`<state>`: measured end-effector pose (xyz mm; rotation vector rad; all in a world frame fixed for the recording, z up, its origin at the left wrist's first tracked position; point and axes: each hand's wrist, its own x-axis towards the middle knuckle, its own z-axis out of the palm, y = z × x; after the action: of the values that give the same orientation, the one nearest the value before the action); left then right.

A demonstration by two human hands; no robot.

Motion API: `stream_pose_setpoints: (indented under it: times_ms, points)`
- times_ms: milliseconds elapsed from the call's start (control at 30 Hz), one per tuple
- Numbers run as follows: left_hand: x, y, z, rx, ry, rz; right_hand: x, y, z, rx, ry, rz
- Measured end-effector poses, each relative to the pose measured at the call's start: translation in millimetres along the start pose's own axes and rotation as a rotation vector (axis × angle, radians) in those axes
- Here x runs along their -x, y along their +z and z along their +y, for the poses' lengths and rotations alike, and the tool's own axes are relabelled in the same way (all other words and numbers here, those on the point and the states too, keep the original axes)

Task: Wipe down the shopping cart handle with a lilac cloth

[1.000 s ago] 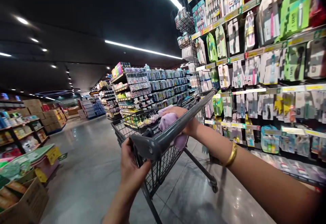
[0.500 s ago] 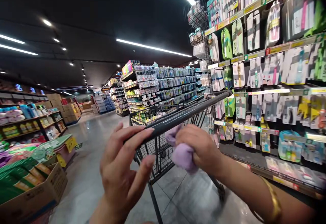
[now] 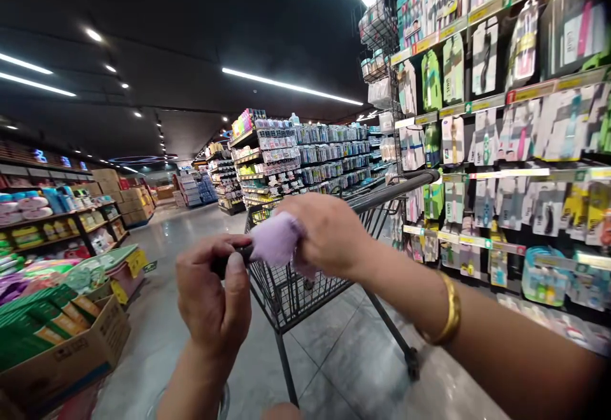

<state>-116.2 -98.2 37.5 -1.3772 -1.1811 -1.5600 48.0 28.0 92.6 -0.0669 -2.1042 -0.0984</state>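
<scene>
A grey shopping cart (image 3: 286, 299) stands right in front of me, its dark handlebar (image 3: 391, 191) slanting up to the right. My left hand (image 3: 212, 286) is closed round the handlebar's left end. In my right hand (image 3: 329, 232) is a bunched light purple cloth (image 3: 275, 239), wrapped over the bar just right of my left hand. My right fingers are mostly hidden behind the back of the hand and the cloth. A gold bangle (image 3: 449, 308) circles my right wrist.
Close on the right, a shelf rack (image 3: 487, 172) holds packaged toothbrushes. A cardboard box (image 3: 90, 350) of green packets stands at lower left, beside a bin (image 3: 126, 261) with yellow tags. Further shelves (image 3: 315, 153) stand behind the cart, over a grey tiled floor (image 3: 334, 363).
My right hand has moved left along the handlebar with the purple cloth. My left hand, loosely spread against the bar before, has closed round its end.
</scene>
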Motion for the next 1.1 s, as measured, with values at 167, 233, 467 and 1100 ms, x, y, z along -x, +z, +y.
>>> stream_pose_setpoints:
  times_ms: [167,233,467,1100]
  points:
    - [-9.5,-1.3,5.0,0.025,0.066,0.026,24.3,-36.6,70.4,0.263,0.362,0.004]
    - [-10.4,2.8,3.8,0.015,0.044,0.055,21.2,-37.8,65.8,0.295,0.436,-0.013]
    - [-14.3,-3.7,-6.8,-0.023,0.006,0.107,-12.1,0.1,-10.2,0.203,0.067,-0.159]
    - [-53.2,50.8,29.3,-0.607,0.314,-0.471,1.3,-19.7,46.1,0.393,0.188,-0.261]
